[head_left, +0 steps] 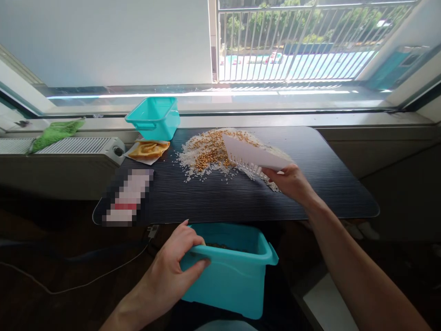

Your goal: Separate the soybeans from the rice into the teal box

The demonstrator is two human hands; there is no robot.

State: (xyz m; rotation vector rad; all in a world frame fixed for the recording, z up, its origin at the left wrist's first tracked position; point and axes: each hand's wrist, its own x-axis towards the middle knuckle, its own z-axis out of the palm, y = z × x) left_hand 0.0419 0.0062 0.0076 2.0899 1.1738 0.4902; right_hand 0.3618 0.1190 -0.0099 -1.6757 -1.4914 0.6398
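Pinching the near rim of a turquoise bin (223, 282) at six o'clock between thumb and fingers of the left hand (179, 259), at seven, probably to steady it below the table edge. Gripping a white toothed card (255, 155) by its right end with the right hand (288, 180), just past three, apparently to leave the teeth bare and facing downward. Held slanting over white grains (189, 158) and golden beads (213, 143), heaped around centre; unclear whether touching. Set aside beyond, perhaps for elbow room: at nine, a folded yellow cloth (149, 150); at ten, a second tub (153, 122).
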